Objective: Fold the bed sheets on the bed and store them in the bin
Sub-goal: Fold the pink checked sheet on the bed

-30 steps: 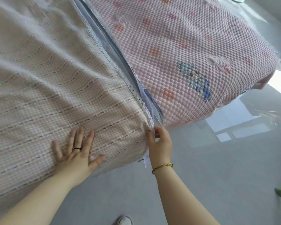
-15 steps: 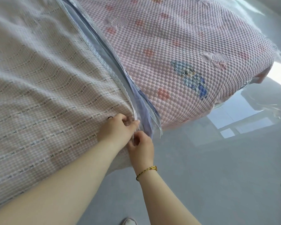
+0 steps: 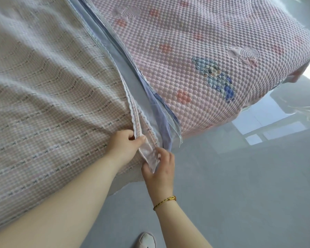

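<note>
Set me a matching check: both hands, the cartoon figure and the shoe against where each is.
1 left hand
2 right hand
3 cartoon figure
4 shoe

a on the grey floor
b printed on the pink quilted cover
c wears a bracelet, pinches the corner of the checked sheet
d grips the trimmed edge of the checked sheet

Pairs: 1-d, 2-c, 3-b, 4-a

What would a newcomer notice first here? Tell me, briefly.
Both hands meet at the near edge of the bed, where the left hand and the right hand pinch the lace-trimmed corner of the checked sheet that covers the left side. To the right lies a pink quilted cover with a blue cartoon figure on it.
</note>
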